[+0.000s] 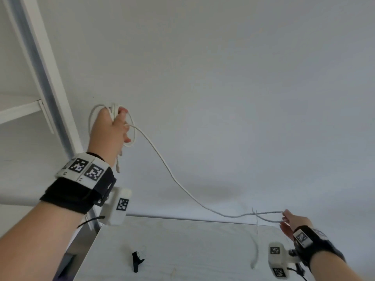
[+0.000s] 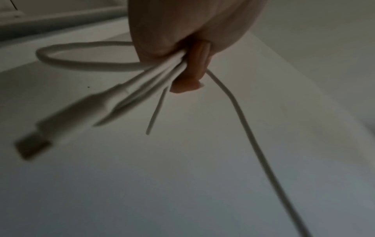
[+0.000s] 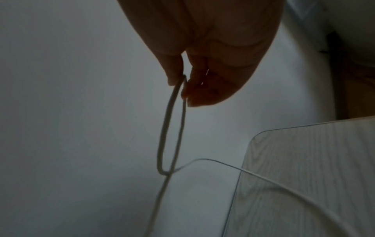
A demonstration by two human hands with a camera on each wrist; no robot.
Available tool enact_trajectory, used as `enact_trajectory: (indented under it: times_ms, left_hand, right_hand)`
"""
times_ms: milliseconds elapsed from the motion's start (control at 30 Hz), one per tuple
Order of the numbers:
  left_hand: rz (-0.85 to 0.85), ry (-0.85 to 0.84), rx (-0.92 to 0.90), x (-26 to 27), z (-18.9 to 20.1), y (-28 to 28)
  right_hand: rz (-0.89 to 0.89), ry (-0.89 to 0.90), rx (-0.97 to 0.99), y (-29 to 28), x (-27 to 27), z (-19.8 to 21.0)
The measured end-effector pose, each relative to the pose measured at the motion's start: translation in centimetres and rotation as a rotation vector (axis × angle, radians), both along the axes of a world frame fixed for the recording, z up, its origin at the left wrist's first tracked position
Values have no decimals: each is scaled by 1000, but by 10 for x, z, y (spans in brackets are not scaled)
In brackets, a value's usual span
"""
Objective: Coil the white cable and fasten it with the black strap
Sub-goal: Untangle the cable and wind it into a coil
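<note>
My left hand (image 1: 113,126) is raised high at the left and grips several loops of the white cable (image 1: 162,159). In the left wrist view the hand (image 2: 188,52) clamps the bundled strands, and the cable's plug (image 2: 67,115) sticks out below them. From the loops the cable sags across to my right hand (image 1: 289,221), low at the right above the table's far edge, which pinches a narrow bend of it. The right wrist view shows that bend (image 3: 172,125) hanging from the pinching fingers (image 3: 174,70). The black strap (image 1: 137,260) lies on the table, apart from both hands.
The pale wooden table (image 1: 192,250) fills the bottom of the head view, and its rounded corner (image 3: 304,160) appears in the right wrist view. A white shelf frame (image 1: 40,67) stands at the left against the plain wall. A loose stretch of cable (image 1: 256,252) trails onto the table.
</note>
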State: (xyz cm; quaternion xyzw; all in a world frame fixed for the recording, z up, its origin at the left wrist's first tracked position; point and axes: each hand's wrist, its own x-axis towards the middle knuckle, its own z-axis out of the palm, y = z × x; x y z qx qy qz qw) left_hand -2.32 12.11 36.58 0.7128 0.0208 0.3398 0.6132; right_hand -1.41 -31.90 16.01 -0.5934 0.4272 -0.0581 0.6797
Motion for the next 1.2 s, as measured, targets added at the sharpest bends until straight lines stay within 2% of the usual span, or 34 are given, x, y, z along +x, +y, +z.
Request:
enact_trajectory:
  times_ms: [67, 200, 300, 400, 467, 600, 667, 733, 867, 1000, 1100, 1200]
  left_hand:
    - [-71, 12, 31, -3, -4, -13]
    - [-170, 55, 87, -7, -11, -30]
    - [-208, 83, 99, -9, -14, -39]
    - [-264, 111, 106, -9, -17, -48]
    - [-314, 133, 80, -9, -18, -52]
    - [-371, 156, 17, -11, -19, -57]
    - [-390, 160, 5, -13, -18, -56]
    - [-398, 175, 0, -16, -16, -52]
    - [-425, 241, -35, -22, -18, -43]
    - [-539, 356, -31, -30, -28, -49]
    - [-581, 432, 71, -37, -36, -58]
    - [-595, 460, 82, -42, -43, -64]
  right_hand:
    - [155, 10, -60, 8, 8, 2]
    - [481, 56, -341, 34, 18, 15]
    - [705, -123, -459, 72, 19, 38]
    - [905, -401, -483, 121, 5, 66]
    - [1050, -534, -410, 154, -10, 83]
    - [1385, -568, -301, 195, -32, 91]
    - [1486, -555, -245, 202, -37, 88]
    - [1449, -585, -147, 200, -39, 89]
    - [1105, -707, 5, 181, -29, 101]
    - [904, -843, 224, 173, -18, 130]
    - [831, -877, 253, 173, -15, 149]
    - [759, -855, 164, 175, -12, 158]
